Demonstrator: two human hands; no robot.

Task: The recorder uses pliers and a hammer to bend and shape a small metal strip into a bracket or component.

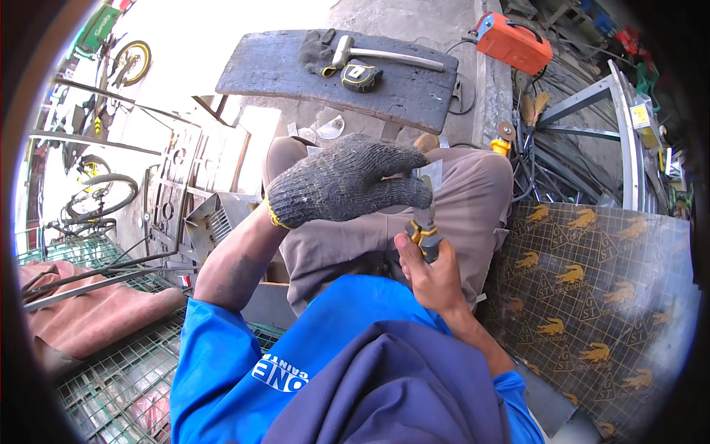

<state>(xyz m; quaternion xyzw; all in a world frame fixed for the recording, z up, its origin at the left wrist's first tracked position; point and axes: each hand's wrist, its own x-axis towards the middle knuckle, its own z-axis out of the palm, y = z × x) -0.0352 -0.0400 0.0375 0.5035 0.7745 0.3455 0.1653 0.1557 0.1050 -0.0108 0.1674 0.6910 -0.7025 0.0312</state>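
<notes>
Grey knit glove (344,181), orange welder (513,42)

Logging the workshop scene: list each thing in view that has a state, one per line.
Left hand: gloved, closed over a small metal piece.
Right hand: bare, gripping the pliers.
Pliers: held upright, jaws hidden behind the glove.
Hammer: lying flat on the bench.
Tape measure: retracted, on the bench.
Spare glove: off, lying crumpled.
Welder: on the ground, cables attached.

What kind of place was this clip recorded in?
Most likely an open-air metal workshop. An orange welding machine sits on the ground, a hammer and tape measure lie on a dark slab, and metal frames are stacked nearby. The gloved left hand and bare right hand work with pliers.
</notes>
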